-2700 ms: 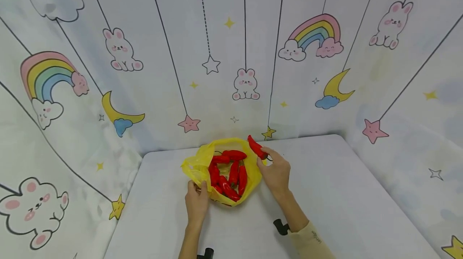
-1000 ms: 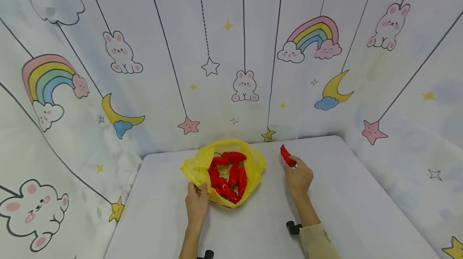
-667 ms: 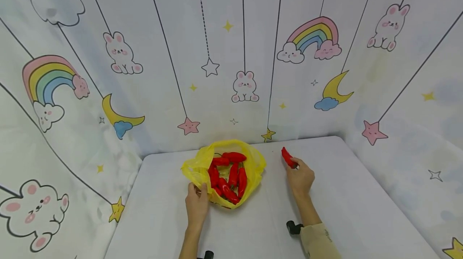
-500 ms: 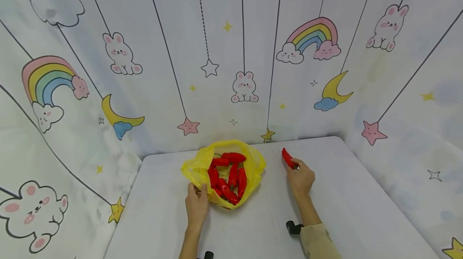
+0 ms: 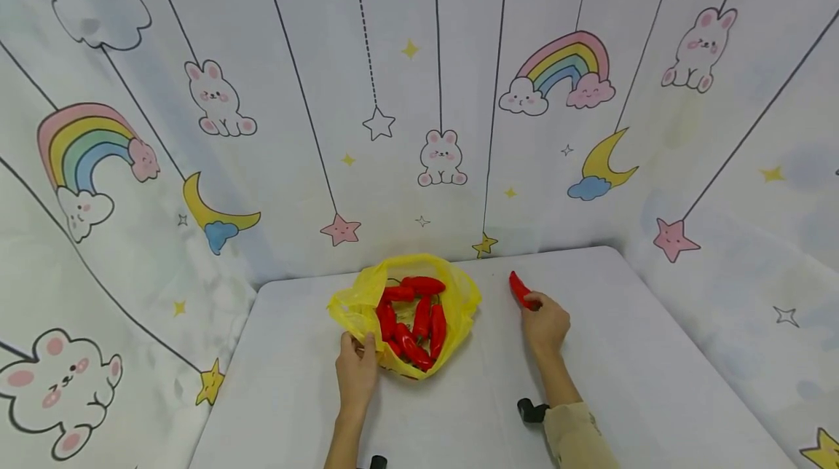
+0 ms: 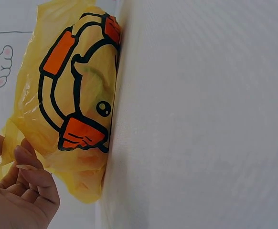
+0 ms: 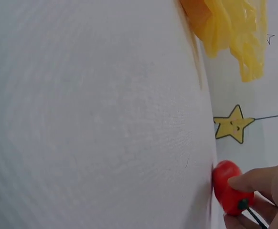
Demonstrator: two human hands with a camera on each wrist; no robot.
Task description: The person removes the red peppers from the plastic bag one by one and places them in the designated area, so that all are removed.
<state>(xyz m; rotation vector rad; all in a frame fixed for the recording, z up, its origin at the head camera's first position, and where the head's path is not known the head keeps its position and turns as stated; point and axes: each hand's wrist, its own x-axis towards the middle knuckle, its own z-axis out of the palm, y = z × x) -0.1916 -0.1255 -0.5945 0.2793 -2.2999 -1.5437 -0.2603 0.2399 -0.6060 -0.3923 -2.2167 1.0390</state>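
A yellow plastic bag (image 5: 464, 309) stands with its mouth open on the white table, several red chili peppers (image 5: 414, 345) inside it. My left hand (image 5: 357, 374) pinches the bag's near left rim between thumb and fingers; a black and orange cartoon print shows on the bag's side in the left wrist view. Right of the bag, my right hand (image 5: 547, 323) holds a single red chili pepper (image 5: 520, 288) by its stem end. In the right wrist view this pepper (image 7: 227, 183) lies against the tabletop, thumb and fingers on either side of its green stem.
The white table (image 5: 629, 367) reaches back to a cloth backdrop (image 5: 406, 192) printed with rabbits, stars and rainbows. Similar cloth hangs along the left and right sides. A black wrist camera mount (image 5: 532, 411) sits by the right sleeve.
My right hand has carried the pepper from above the bag's right rim out to the right and lowered it to the table. My left hand has stayed on the bag's rim.
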